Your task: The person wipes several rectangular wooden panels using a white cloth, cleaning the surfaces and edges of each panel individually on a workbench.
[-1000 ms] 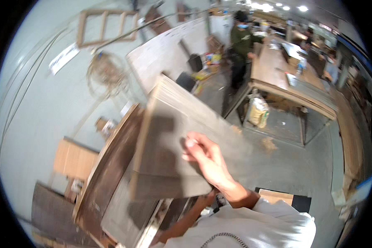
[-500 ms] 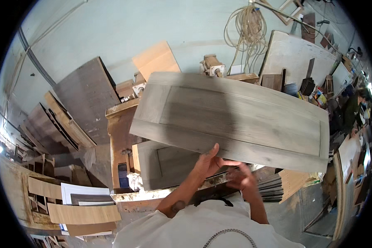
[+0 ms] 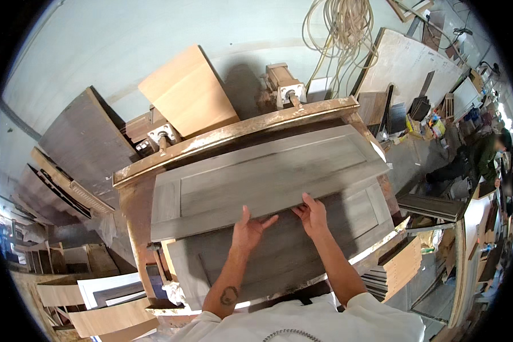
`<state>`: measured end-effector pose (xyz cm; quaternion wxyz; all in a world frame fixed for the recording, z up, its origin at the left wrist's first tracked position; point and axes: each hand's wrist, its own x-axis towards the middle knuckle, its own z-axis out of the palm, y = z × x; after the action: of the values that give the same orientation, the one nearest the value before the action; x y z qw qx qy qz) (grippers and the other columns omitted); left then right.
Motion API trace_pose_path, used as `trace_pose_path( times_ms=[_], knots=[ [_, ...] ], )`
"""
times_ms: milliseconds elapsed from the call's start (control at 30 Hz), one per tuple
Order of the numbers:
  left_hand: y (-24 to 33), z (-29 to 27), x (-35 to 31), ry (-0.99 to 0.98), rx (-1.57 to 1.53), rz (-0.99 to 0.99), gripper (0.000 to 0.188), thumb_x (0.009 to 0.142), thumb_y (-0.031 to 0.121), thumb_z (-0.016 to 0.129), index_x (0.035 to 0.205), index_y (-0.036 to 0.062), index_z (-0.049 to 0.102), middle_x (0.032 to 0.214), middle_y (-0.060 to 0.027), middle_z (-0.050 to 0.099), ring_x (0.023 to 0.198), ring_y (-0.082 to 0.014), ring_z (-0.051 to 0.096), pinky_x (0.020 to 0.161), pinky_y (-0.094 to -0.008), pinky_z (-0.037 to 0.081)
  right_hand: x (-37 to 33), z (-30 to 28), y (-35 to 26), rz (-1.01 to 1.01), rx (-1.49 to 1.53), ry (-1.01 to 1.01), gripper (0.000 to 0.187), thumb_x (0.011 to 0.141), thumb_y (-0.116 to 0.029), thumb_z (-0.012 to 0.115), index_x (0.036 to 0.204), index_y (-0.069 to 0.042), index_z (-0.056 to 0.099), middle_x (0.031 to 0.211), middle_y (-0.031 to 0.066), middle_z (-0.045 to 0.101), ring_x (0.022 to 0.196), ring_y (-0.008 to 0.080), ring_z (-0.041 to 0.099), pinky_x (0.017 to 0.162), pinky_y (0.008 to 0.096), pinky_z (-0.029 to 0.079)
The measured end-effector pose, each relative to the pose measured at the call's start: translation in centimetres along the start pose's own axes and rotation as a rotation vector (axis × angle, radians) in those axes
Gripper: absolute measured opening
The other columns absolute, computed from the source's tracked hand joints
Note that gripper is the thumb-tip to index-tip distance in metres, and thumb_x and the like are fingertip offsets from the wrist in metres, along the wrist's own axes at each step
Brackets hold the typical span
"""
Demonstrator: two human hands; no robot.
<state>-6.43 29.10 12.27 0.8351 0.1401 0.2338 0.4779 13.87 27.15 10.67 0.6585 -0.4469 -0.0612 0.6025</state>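
A grey wood-grain cabinet door panel with a recessed centre lies slanted over a second grey door panel of similar look. At the upper panel's near edge are both hands. My left hand has its thumb up at the edge and its fingers spread toward the right. Just to the right, my right hand has its thumb tip at the same edge and a finger stretched toward the left. Neither hand is wrapped round the panel; parts of some fingers are hidden.
A wooden bench frame with metal cylinders at the back surrounds the panels. A hammer and white rag lie at left. Stacked boards stand at right. Coiled hose hangs on the wall. A person is at far right.
The upper panel has come down and left, and now tilts the other way. My hands have moved apart, the left one leftward, and more of the bench and lower panel shows.
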Motion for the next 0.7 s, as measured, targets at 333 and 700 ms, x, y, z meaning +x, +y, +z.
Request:
trace_pose_path(
  times_ms=[333,700],
  knots=[
    [2.5,-3.3,5.8,0.140,0.154,-0.410,0.075,0.093,0.059,0.031,0.126,-0.0085,0.043,0.113,-0.0258,0.058,0.102,-0.0346,0.061,0.077,-0.0429,0.055,7.2,2.1,-2.8,0.397,-0.369,-0.258,0.043,0.098,-0.030,0.044,0.112,0.009,0.052,0.106,0.0216,0.061,0.100,0.0289,0.062,0.084,0.0401,0.054],
    [19.0,-23.3,8.0,1.115,1.910,0.106,0.094,0.079,0.070,0.049,0.141,0.0028,0.029,0.143,-0.0226,0.032,0.132,-0.0369,0.031,0.104,-0.0556,0.028,24.1,-3.4,-10.3,-0.406,-1.486,0.234,0.059,0.084,-0.048,0.058,0.118,0.000,0.057,0.108,0.0196,0.063,0.101,0.0283,0.060,0.088,0.0397,0.046]
  ],
)
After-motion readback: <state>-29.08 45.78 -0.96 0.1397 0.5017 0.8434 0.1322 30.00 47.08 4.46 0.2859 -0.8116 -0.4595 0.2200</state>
